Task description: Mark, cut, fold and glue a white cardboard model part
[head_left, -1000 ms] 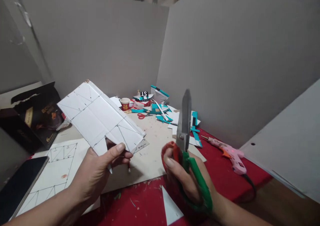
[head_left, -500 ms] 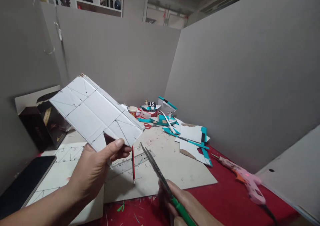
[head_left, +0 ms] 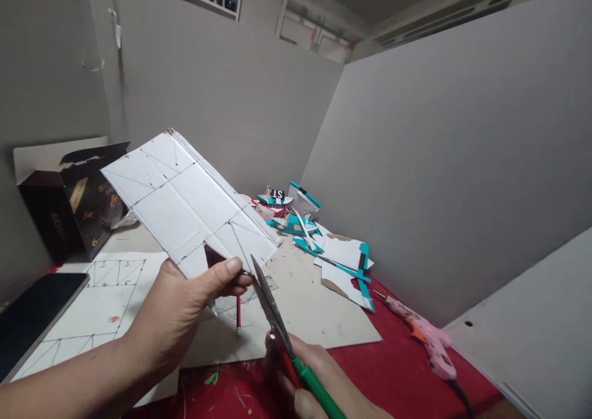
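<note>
My left hand (head_left: 194, 302) grips a sheet of white cardboard (head_left: 185, 190) by its lower edge, thumb on the face and fingers behind. The sheet is tilted, with pencilled lines and a triangular notch cut into its near edge. My right hand (head_left: 314, 376) is closed around a pair of scissors (head_left: 272, 311) with green and red handles. The blades point up and away, their tips at the sheet's lower right corner, close to the left fingertips. I cannot tell if the tips touch the cardboard.
A red pencil (head_left: 238, 317) and a partly hidden ruler lie on the work board (head_left: 314, 320). Teal-and-white cardboard pieces (head_left: 342, 252) are piled at the back. A pink glue gun (head_left: 425, 339) rests on the red tabletop. At left are a phone (head_left: 41, 314), a drawn paper (head_left: 87, 308) and a dark box (head_left: 65, 203).
The scissors have moved left and up, bringing their tips to the cardboard's lower right corner. The blades look wider apart. My view has shifted slightly.
</note>
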`<move>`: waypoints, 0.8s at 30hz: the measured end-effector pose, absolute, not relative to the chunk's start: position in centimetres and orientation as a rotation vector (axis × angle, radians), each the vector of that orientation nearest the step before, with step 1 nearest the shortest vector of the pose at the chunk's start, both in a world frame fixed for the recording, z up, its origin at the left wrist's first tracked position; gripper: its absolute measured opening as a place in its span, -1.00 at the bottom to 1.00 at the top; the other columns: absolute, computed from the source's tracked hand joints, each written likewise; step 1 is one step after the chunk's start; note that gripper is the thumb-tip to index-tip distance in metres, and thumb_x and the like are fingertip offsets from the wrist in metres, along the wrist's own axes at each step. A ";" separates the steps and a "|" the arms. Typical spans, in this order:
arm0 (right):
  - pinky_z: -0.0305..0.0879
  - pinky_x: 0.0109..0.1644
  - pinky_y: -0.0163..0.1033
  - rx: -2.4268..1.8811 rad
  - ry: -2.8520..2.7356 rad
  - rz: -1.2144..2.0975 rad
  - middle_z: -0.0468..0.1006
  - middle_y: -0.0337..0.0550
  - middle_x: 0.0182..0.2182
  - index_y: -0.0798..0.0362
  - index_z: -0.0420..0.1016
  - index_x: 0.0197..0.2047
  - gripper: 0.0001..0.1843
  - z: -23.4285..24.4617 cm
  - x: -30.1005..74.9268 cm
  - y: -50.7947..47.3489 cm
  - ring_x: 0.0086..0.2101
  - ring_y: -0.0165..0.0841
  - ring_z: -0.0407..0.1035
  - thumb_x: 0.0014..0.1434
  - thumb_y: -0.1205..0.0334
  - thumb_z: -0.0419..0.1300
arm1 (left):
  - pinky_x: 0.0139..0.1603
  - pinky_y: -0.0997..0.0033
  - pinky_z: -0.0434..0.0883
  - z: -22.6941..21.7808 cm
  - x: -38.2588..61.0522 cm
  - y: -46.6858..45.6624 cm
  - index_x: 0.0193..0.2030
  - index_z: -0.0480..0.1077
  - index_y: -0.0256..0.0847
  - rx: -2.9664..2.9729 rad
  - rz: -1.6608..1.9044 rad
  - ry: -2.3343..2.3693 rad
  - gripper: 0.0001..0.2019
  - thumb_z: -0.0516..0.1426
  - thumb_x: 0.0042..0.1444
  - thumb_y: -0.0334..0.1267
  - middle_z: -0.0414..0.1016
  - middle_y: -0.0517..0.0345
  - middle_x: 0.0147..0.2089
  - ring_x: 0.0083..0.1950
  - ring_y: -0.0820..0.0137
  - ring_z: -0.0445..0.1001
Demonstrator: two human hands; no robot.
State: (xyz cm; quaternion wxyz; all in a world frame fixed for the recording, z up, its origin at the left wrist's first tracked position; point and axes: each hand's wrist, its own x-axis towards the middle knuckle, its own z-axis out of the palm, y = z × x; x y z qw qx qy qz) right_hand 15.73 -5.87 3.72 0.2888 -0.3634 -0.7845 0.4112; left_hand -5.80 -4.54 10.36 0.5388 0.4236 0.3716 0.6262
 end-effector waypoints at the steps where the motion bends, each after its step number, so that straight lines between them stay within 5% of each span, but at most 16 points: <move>1: 0.28 -0.39 -0.29 -0.975 -2.095 1.083 0.25 -0.25 -0.51 0.04 0.41 -0.25 -0.31 3.5 15.8 -5.8 -0.50 -0.40 0.13 0.10 -0.47 -0.04 | -0.19 0.36 0.54 10.3 -5.8 -4.5 -0.22 0.53 -0.15 1.020 1.492 0.867 -0.81 0.33 0.03 -0.19 0.61 0.19 -0.29 -0.30 0.38 0.56; 9: 0.35 -0.34 -0.21 -1.021 -2.117 0.997 0.37 -0.15 -0.43 0.00 0.44 -0.17 -0.38 2.3 16.5 -5.3 -0.45 -0.32 0.27 0.09 -0.40 0.03 | -0.21 0.37 0.53 10.0 -6.0 -4.5 -0.23 0.52 -0.17 1.049 1.484 0.910 -0.80 0.32 0.04 -0.15 0.59 0.18 -0.31 -0.30 0.36 0.55; 16: 0.34 -0.34 -0.23 -1.059 -2.114 1.036 0.27 -0.23 -0.51 0.00 0.43 -0.28 -0.40 2.3 16.1 -5.1 -0.46 -0.33 0.24 0.09 -0.40 0.04 | -0.26 0.42 0.50 9.7 -5.7 -4.2 -0.30 0.52 -0.19 1.063 1.496 0.989 -0.80 0.33 0.02 -0.12 0.61 0.16 -0.37 -0.34 0.36 0.56; 24: 0.42 -0.12 -0.11 -1.108 -2.123 0.983 0.51 -0.05 -0.26 -0.01 0.42 0.09 -0.42 3.7 16.5 -6.3 -0.28 -0.22 0.42 0.20 -0.25 0.09 | -0.33 0.49 0.47 9.9 -5.6 -4.2 -0.36 0.52 -0.18 1.062 1.491 1.026 -0.83 0.34 -0.01 -0.16 0.60 0.19 -0.43 -0.39 0.39 0.55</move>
